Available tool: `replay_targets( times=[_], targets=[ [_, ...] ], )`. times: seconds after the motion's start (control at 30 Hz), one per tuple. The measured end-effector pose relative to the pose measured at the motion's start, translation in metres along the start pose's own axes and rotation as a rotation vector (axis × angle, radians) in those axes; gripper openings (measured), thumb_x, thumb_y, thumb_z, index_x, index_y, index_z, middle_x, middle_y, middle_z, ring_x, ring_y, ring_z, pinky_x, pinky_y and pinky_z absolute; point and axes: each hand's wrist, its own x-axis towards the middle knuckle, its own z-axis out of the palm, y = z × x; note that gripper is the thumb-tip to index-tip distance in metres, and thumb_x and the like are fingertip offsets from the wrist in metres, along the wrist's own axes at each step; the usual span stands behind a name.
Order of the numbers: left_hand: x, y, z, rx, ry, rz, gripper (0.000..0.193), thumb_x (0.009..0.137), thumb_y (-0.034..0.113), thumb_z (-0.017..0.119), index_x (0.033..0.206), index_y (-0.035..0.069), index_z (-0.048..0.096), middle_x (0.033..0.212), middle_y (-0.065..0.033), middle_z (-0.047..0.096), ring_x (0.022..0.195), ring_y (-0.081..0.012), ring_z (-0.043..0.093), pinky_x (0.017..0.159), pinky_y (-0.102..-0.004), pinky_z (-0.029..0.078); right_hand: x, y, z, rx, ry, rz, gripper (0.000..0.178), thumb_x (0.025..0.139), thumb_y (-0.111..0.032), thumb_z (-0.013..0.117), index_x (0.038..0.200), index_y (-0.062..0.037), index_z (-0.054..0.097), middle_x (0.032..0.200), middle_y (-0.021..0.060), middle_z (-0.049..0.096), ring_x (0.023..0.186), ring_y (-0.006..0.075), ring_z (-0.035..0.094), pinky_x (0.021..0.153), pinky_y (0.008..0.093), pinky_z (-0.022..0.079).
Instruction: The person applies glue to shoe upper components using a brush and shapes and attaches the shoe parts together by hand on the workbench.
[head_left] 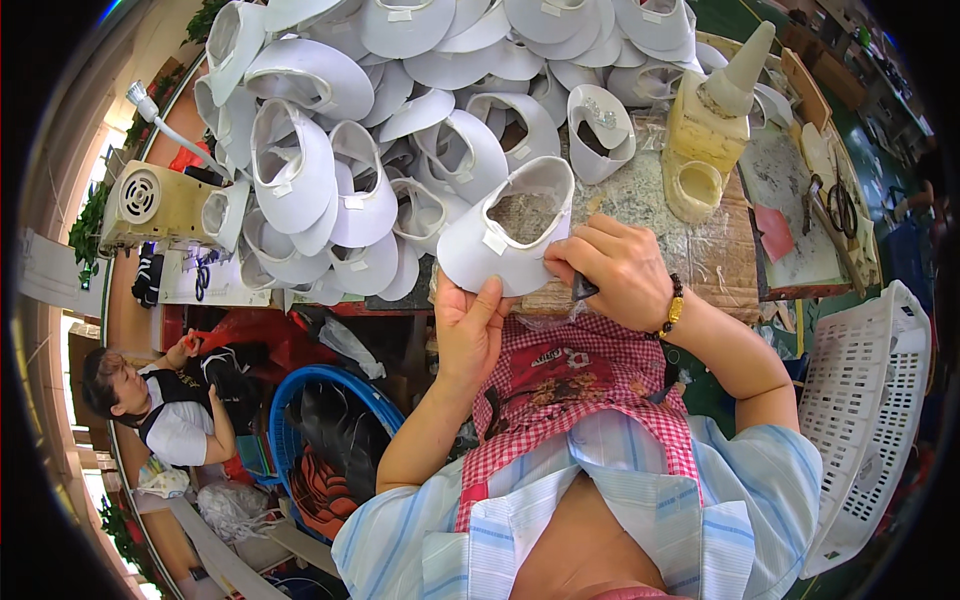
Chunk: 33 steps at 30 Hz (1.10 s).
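Note:
A white shoe upper (505, 262), rounded at the front with a wide opening and a small white tab, is held at the table's near edge. My left hand (468, 328) grips its lower rim, thumb on the outer face and fingers beneath. On its right side my right hand (618, 268) is closed, fingertips against the upper's edge. A short dark handle (584, 287) sticks out of the right fist; the rest of that tool is hidden. Beyond lies a big heap of similar white uppers (365, 215). One upper (601, 133) apart from the heap carries sparkling decoration.
A yellowish glue bottle (708, 120) with a pale cone nozzle stands right of my hands. Scissors (842, 208) lie farther right. A cream-coloured machine (160, 205) sits at left. Below the table are a blue basket (330, 375), a white crate (865, 400) and another person (180, 425).

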Motion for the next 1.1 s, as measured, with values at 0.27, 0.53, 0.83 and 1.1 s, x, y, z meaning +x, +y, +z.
replay_targets(
  times=[0.27, 0.53, 0.83, 1.1],
  targets=[
    [-0.005, 0.002, 0.007, 0.120, -0.001, 0.042, 0.050, 0.091, -0.002, 0.051, 0.136, 0.004, 0.029, 0.131, -0.0129, 0.046, 0.117, -0.0219, 0.052, 0.095, -0.0353, 0.048, -0.001, -0.006, -0.004, -0.045, -0.021, -0.040, 0.025, 0.062, -0.011, 0.068, 0.084, -0.0067, 0.055, 0.075, 0.0040, 0.057, 0.072, 0.0228, 0.058, 0.060, 0.0348, 0.049],
    [0.003, 0.002, -0.002, 0.194, 0.036, 0.059, 0.047, 0.090, -0.003, 0.050, 0.134, 0.004, 0.032, 0.128, -0.0105, 0.047, 0.117, -0.0198, 0.051, 0.094, -0.0342, 0.047, -0.009, -0.014, -0.012, 0.435, -0.254, 0.056, 0.017, 0.071, -0.015, 0.068, 0.082, -0.0070, 0.057, 0.071, 0.0079, 0.060, 0.067, 0.0234, 0.060, 0.057, 0.0344, 0.047],
    [-0.004, 0.019, 0.000, 1.386, -0.333, 0.971, 0.044, 0.071, -0.009, 0.058, 0.113, 0.003, 0.063, 0.119, -0.0179, 0.059, 0.100, -0.0333, 0.062, 0.084, -0.0359, 0.053, -0.022, 0.022, -0.039, 1.079, -0.255, 0.825, 0.024, 0.085, -0.026, 0.067, 0.080, -0.0028, 0.060, 0.063, -0.0049, 0.049, 0.060, 0.0039, 0.045, 0.053, 0.0208, 0.036],
    [0.002, 0.017, -0.002, 1.410, -0.555, 1.323, 0.040, 0.074, 0.002, 0.064, 0.114, 0.008, 0.063, 0.120, -0.0172, 0.055, 0.094, -0.0305, 0.064, 0.074, -0.0346, 0.057, -0.034, -0.009, -0.058, 0.601, -0.087, 0.787, 0.035, 0.077, -0.026, 0.072, 0.100, -0.0014, 0.063, 0.060, -0.0033, 0.050, 0.055, 0.0084, 0.051, 0.051, 0.0238, 0.041]
  ],
)
